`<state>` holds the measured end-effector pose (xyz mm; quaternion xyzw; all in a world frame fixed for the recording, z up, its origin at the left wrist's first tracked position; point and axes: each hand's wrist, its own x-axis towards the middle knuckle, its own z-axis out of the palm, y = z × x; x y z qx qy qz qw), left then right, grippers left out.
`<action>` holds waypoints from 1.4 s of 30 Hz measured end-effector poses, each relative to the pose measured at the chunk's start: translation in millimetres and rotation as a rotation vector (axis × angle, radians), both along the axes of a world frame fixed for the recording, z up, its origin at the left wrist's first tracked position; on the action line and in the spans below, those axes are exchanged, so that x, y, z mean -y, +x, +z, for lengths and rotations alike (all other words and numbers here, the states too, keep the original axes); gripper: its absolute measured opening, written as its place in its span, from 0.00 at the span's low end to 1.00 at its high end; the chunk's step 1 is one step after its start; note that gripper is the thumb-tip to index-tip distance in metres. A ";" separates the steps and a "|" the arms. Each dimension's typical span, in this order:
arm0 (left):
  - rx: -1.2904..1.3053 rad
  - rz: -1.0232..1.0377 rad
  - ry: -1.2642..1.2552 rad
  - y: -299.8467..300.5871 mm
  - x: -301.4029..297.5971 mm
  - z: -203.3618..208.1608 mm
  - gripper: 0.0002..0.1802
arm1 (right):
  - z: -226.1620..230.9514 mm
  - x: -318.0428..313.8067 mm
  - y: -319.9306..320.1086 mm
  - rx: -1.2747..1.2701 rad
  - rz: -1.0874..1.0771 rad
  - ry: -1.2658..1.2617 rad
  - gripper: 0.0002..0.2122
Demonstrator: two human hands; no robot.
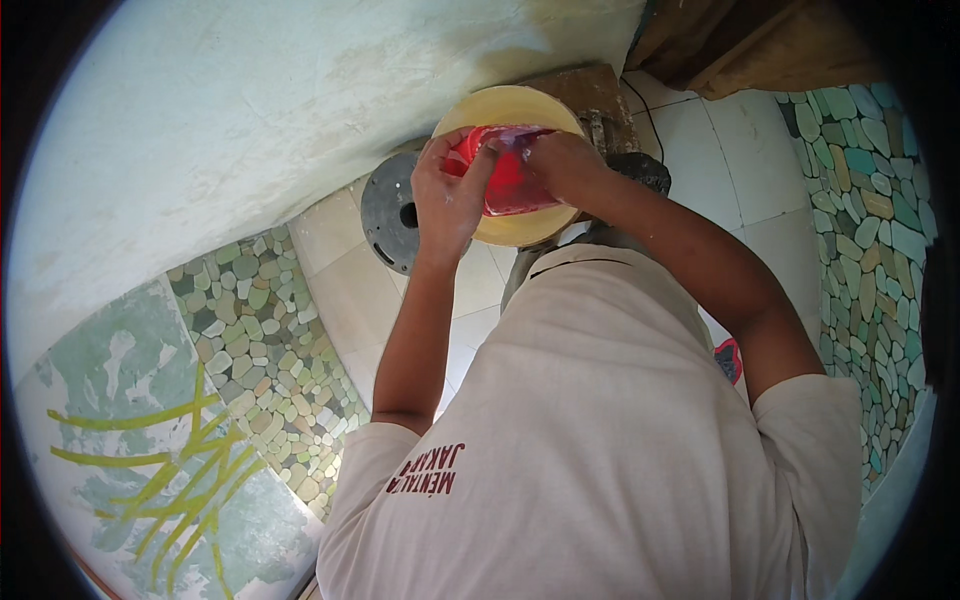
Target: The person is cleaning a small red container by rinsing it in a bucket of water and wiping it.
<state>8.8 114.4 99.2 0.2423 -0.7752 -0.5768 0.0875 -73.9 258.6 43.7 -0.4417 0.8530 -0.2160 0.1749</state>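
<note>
Both my hands are raised in front of my chest over a round pale yellow basin [512, 104] that stands on the tiled floor. My left hand [447, 195] and my right hand [566, 165] grip the top corners of a red plastic pouch [511, 180] with a clear upper edge, held above the basin. The fingers of both hands pinch the pouch's top, close together. The pouch's lower part hangs down between my wrists. What lies inside the basin is hidden by the pouch and my hands.
A dark round disc with a centre hole [389, 212] lies on the floor left of the basin. A white wall [250, 110] rises at the left. Pebble mosaic strips [270, 340] border white floor tiles [740, 160]. Brown wooden boards [760, 45] sit at top right.
</note>
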 end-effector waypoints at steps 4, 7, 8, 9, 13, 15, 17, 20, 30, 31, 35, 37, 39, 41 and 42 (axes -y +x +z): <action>-0.005 0.004 0.028 2.8 3.6 -6.4 0.16 | -6.3 -1.9 1.5 -0.018 0.144 -0.042 0.07; 0.009 -0.013 0.013 2.2 0.7 -2.6 0.16 | -7.7 -0.2 1.3 0.034 0.034 0.078 0.07; 0.015 -0.011 -0.025 2.7 1.0 -6.0 0.16 | -6.9 0.3 0.5 0.034 0.040 0.078 0.07; 0.021 -0.009 -0.062 3.5 1.2 -7.7 0.16 | -6.2 0.2 -0.4 0.005 0.037 0.084 0.07; 0.002 0.000 0.019 2.4 -0.7 -1.3 0.17 | -4.1 -2.1 6.0 -0.079 0.185 0.049 0.07; -0.007 -0.008 0.017 4.0 2.9 -5.2 0.17 | -7.5 -3.0 5.2 -0.072 0.178 0.059 0.07; 0.016 -0.021 0.029 4.0 0.8 -2.7 0.17 | -11.4 -1.9 3.9 -0.066 0.160 0.069 0.08; 0.033 -0.056 -0.002 3.5 0.5 0.1 0.17 | -15.1 3.7 7.3 -0.029 0.020 0.111 0.08; -0.002 -0.009 0.026 8.5 -3.8 -0.5 0.15 | -18.2 -8.2 12.0 -0.133 0.195 0.001 0.06; -0.003 -0.009 0.026 8.7 -4.9 1.7 0.15 | -17.3 -8.2 13.8 -0.194 0.216 -0.086 0.05; -0.010 -0.036 0.042 11.5 -3.7 -0.7 0.16 | -10.5 -4.9 7.3 -0.141 0.145 0.104 0.05; -0.043 -0.057 -0.023 14.6 -2.4 -6.0 0.16 | -6.7 -5.1 9.3 -0.139 0.134 0.090 0.07; -0.132 -0.022 -0.106 17.9 -3.2 -8.3 0.15 | -6.0 -7.7 10.1 -0.161 0.181 0.053 0.07; -0.137 -0.023 -0.105 18.2 -5.9 -3.7 0.15 | -6.7 -10.4 11.2 -0.179 0.224 0.019 0.07; -0.143 -0.018 -0.105 18.0 -6.4 -2.1 0.15 | -7.3 -9.2 11.4 -0.166 0.192 -0.018 0.07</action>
